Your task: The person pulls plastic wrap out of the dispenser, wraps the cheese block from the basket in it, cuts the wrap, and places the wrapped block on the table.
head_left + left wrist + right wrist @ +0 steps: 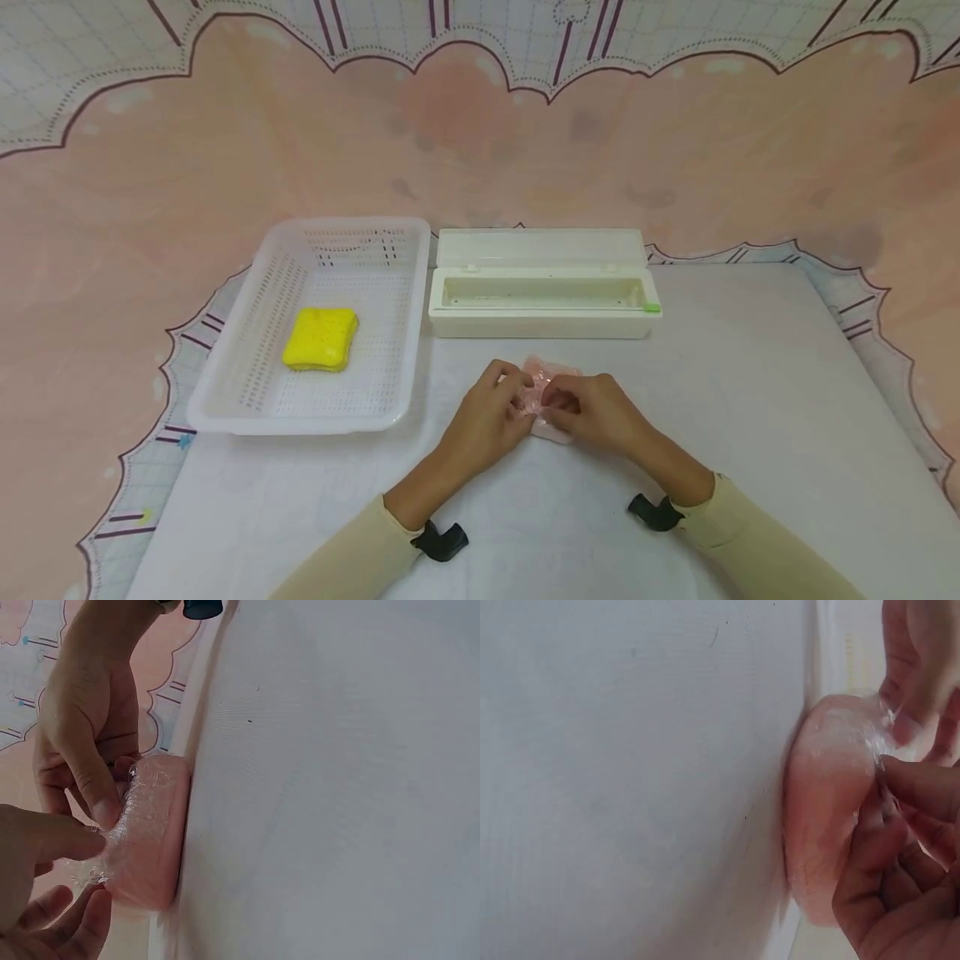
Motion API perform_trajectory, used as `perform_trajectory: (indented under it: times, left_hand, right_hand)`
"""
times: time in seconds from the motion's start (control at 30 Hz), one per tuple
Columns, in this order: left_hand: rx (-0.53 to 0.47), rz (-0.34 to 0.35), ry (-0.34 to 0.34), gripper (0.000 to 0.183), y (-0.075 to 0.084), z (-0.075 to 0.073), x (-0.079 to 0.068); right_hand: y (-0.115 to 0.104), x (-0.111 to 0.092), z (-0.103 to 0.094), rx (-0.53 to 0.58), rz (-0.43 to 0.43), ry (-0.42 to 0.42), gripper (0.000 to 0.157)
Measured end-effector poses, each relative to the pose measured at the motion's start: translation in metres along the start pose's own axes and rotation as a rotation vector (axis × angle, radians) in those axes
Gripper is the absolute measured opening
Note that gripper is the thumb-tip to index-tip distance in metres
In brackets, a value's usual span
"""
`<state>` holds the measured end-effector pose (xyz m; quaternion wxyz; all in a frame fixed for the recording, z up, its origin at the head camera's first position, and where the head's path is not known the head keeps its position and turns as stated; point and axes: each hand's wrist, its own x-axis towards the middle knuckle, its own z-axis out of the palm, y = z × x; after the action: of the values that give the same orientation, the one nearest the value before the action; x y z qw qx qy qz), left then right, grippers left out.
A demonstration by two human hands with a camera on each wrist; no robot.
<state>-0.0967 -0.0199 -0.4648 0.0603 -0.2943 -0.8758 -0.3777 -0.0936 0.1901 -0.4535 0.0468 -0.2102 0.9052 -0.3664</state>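
Note:
A pink sponge-like block wrapped in clear plastic film lies on the white tabletop, between both hands. My left hand is at its left side, where thumb and fingers pinch the film. From the right, my right hand pinches gathered film between thumb and fingertips. The fingertips of both hands nearly meet over the block. In the right wrist view, the block's rounded pink side shows through the film. The hands hide part of its top.
A white perforated basket at the left holds a yellow sponge. Behind the hands stands a long white box with its lid raised and a small green piece on its front edge. A patterned cloth hangs behind the table.

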Motion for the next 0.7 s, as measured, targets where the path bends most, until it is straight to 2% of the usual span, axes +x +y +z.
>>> perform_trajectory:
  times: [0.07,0.17,0.27,0.33,0.43,0.5,0.57,0.6,0.7]
  left_hand:
    - [0.029,0.052,-0.014,0.026,-0.001,-0.001,-0.001]
    - [0.095,0.107,-0.016,0.014,-0.002,-0.001,-0.001]
    - [0.175,0.094,-0.016,0.006,-0.002,0.000,-0.001]
    - [0.218,0.067,-0.019,0.007,-0.002,0.000,0.000]
    - [0.247,0.036,-0.027,0.033,-0.003,0.000,0.003]
    - [0.256,0.042,-0.055,0.058,-0.004,0.000,0.007]
    - [0.259,0.055,-0.099,0.075,-0.005,0.000,0.010]
    - [0.253,0.060,-0.124,0.076,-0.006,0.000,0.012]
    - [0.209,0.044,-0.175,0.063,-0.008,0.002,0.015]
  right_hand:
    - [0.001,-0.001,0.000,0.004,0.012,-0.006,0.016]
    - [0.001,-0.001,0.002,-0.038,0.002,0.027,0.021]
    - [-0.001,-0.004,0.005,-0.146,-0.004,0.114,0.033]
    - [-0.003,-0.007,0.005,-0.241,0.001,0.184,0.048]
    - [-0.005,-0.009,0.004,-0.329,0.018,0.235,0.076]
    - [-0.006,-0.010,0.002,-0.359,0.010,0.205,0.085]
    - [-0.006,-0.012,0.001,-0.371,-0.018,0.140,0.080]
    - [-0.007,-0.013,0.001,-0.376,-0.034,0.105,0.073]
    - [-0.006,-0.015,-0.001,-0.386,-0.085,0.025,0.049]
